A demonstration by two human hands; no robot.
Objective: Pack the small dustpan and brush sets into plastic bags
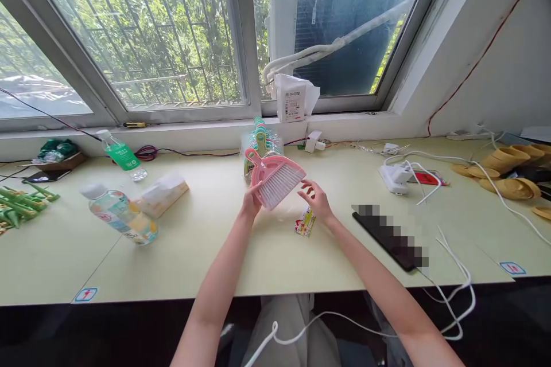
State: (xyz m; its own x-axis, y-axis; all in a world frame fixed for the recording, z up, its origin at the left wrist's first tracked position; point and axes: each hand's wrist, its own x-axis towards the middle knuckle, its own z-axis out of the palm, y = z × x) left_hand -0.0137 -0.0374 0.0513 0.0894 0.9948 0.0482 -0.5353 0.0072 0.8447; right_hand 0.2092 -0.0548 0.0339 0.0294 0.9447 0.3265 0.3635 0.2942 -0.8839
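Note:
My left hand (pixel 252 202) grips the lower left side of a small pink dustpan (pixel 270 167), which is held up above the table and tilted. A matching hand brush with pale bristles (pixel 280 184) sits in the dustpan. Just right of the dustpan's edge is my right hand (pixel 316 198), its fingers bent and apart, with nothing seen in it. Below that hand a small printed card or packet (pixel 305 222) lies on the table, in yellow, red and white. Behind the dustpan stands a bundle of green and coloured plastic pieces in clear wrapping (pixel 260 135).
To the left are a juice bottle (pixel 123 215), a green-labelled bottle (pixel 123 155) and a tissue pack (pixel 163 192). A dark, partly blurred phone-like slab (pixel 379 235) lies right, near a power strip (pixel 394 178) and white cables (pixel 462 275). A paper pack (pixel 293 100) stands on the sill.

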